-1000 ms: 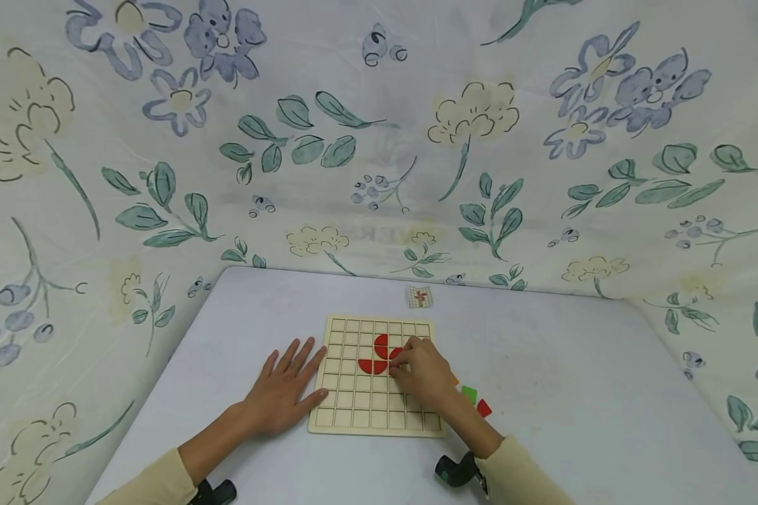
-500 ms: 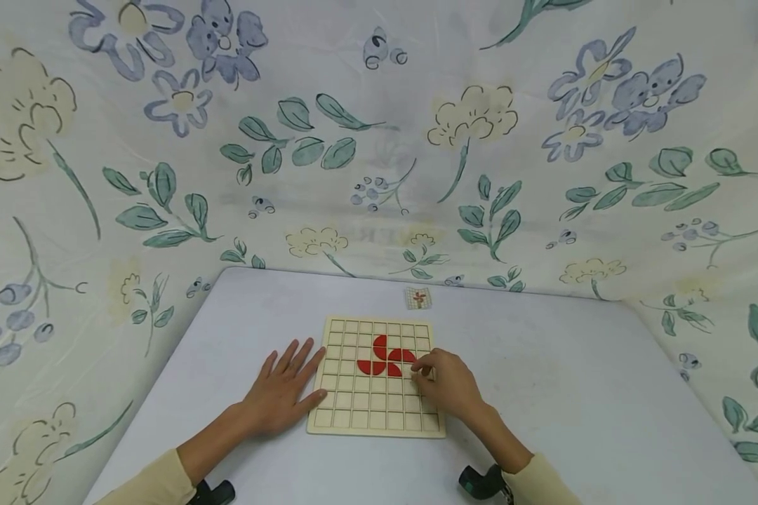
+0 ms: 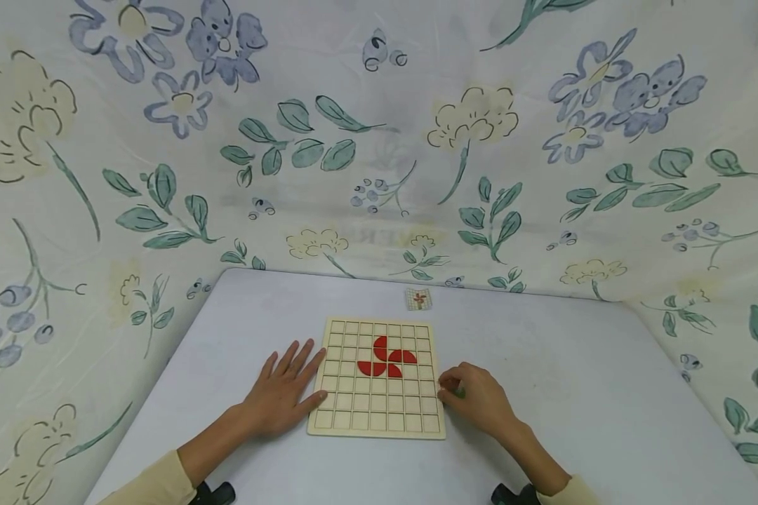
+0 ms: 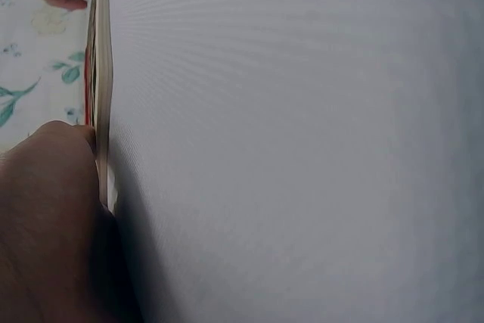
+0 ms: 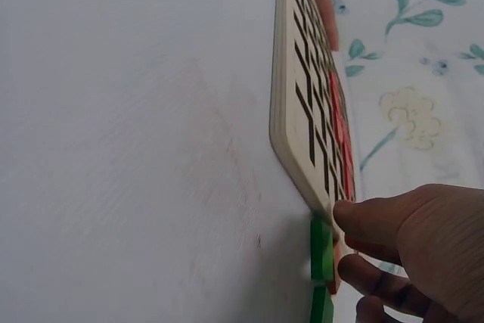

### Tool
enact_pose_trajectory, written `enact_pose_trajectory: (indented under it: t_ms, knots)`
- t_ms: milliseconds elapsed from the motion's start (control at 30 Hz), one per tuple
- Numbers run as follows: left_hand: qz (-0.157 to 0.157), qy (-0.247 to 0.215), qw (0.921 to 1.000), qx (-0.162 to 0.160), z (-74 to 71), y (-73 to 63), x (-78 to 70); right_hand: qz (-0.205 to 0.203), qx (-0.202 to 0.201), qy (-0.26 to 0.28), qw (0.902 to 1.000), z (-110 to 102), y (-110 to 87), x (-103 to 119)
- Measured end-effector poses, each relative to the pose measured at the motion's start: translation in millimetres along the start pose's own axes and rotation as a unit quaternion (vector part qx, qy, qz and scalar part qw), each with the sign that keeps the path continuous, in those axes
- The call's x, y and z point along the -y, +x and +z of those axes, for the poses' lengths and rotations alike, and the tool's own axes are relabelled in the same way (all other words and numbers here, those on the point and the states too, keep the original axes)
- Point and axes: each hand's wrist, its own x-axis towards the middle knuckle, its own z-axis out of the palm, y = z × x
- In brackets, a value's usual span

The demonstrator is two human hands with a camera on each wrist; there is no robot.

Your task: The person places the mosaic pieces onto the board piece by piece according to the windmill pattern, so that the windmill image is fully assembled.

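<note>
A wooden grid board (image 3: 354, 414) lies on the table, with several red quarter-round pieces (image 3: 371, 368) set in it like a pinwheel. My left hand (image 3: 284, 393) rests flat with spread fingers, the fingertips and thumb on the board's left edge. Just off the right edge, my right hand (image 3: 476, 396) is lowered over loose coloured pieces, thumb and fingers bent. The right wrist view shows green pieces (image 5: 322, 251) and an orange piece (image 5: 337, 268) right by the fingertips. A bit of red shows between thumb and finger; I cannot tell whether it is gripped.
A small picture card (image 3: 419, 299) with a red pinwheel flower on a grid lies behind the board. The white table (image 3: 606, 393) reaches back to a flower-printed cloth (image 3: 391, 154). A dark wrist device (image 3: 514, 494) sits by the right sleeve.
My right hand has drawn back from the red pieces to the loose pieces right of the board, uncovering the whole red pinwheel. My left hand has stayed put.
</note>
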Motion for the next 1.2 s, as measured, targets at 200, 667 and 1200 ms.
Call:
enact_pose_trajectory:
  t_ms: [200, 667, 1200]
  knots:
    - [0.001, -0.002, 1.0, 0.002, 1.6, -0.8, 1.3, 0.01, -0.001, -0.002, 1.0, -8, -10.8, -11]
    - [0.002, 0.001, 1.0, -0.004, 0.9, -1.9, 1.2, 0.068, 0.025, -0.04, 0.9965, -24, -30.9, -33]
    - [0.006, 0.004, 0.9999, -0.013, 0.8, -2.1, 0.5, 0.132, 0.052, 0.002, 0.99, -36, -42.2, -41]
